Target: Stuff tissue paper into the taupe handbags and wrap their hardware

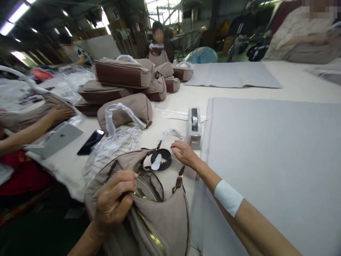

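Note:
A taupe handbag (pixel 170 217) with dark brown trim lies nearest me, its mouth gaping at a brass zipper (pixel 154 238). My left hand (pixel 115 199) is closed on the fabric at the edge of the bag's opening. My right hand (pixel 185 153) reaches past the bag with fingers stretched out and nothing visible in them. Just beyond its fingertips is the bag's white-wrapped handle (pixel 173 133). A coiled black strap (pixel 166 160) with a white tag lies left of that hand. Close behind the hand stands a grey tape dispenser (pixel 194 133).
Stacked taupe bags (pixel 122 73) stand at the back left, with one bag (pixel 135 110) in front. A phone (pixel 90 142), a grey box-like object (pixel 57 138) and crumpled wrapping (pixel 114 145) lie left. Grey sheets (pixel 271 153) cover the right side. A co-worker's hand (pixel 60 113) rests on another bag.

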The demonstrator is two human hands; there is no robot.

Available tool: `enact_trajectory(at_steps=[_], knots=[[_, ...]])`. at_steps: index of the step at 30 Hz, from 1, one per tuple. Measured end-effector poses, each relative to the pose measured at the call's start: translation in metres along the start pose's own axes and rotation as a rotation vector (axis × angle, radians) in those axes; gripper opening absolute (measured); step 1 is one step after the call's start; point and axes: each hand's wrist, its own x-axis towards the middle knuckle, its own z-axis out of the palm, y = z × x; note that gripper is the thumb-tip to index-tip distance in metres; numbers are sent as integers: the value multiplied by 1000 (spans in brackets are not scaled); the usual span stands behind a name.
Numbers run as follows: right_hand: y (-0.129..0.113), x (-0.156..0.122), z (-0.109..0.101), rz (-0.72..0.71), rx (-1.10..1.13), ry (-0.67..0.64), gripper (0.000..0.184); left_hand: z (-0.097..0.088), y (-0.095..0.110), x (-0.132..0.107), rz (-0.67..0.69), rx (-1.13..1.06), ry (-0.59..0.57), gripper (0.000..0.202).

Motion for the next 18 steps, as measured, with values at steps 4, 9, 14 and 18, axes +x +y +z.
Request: enact_trajectory(at_steps=[4,9,14,18], knots=[[-12,-56,-60,134,-95,100,23,35,-6,17,29,-35,-79,22],[-60,-173,-86,242,-297,-241,50,56,-21,33,17,-36,-134,18],[-33,-222,-109,505,-588,-331,50,57,-35,39,62,6,-250,16],[26,-242,-165,758,-775,-240,32,53,-31,34,52,83,-306,21]])
